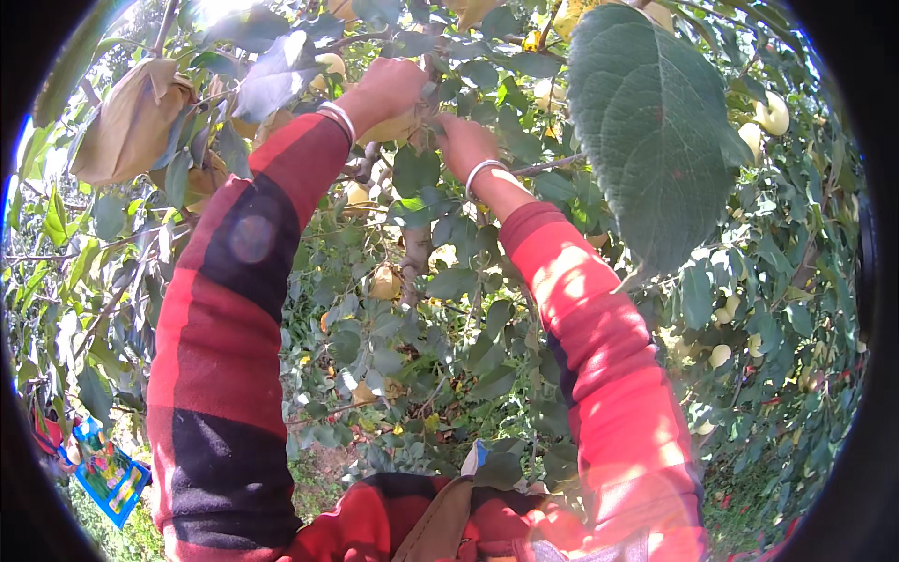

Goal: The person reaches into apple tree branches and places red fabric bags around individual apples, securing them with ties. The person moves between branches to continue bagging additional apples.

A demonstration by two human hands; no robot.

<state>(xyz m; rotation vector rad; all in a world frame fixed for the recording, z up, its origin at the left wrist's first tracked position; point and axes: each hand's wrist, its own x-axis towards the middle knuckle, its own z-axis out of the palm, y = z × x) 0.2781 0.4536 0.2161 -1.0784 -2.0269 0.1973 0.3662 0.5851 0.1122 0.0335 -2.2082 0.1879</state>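
Both my hands are raised into an apple tree, at a tan paper bag hanging close to a branch. My left hand is curled at the top of the bag, its fingertips hidden behind the knuckles. Slightly lower and to the right, my right hand has thumb and fingers brought together at the bag's right side. The paper between the hands looks blurred, and whatever it encloses is hidden. A light bracelet circles each wrist.
A large leaf hangs close to the camera at right. Another paper bag hangs at upper left. Pale apples show among the right-hand foliage. The trunk stands below my hands. A colourful printed bag is at lower left.
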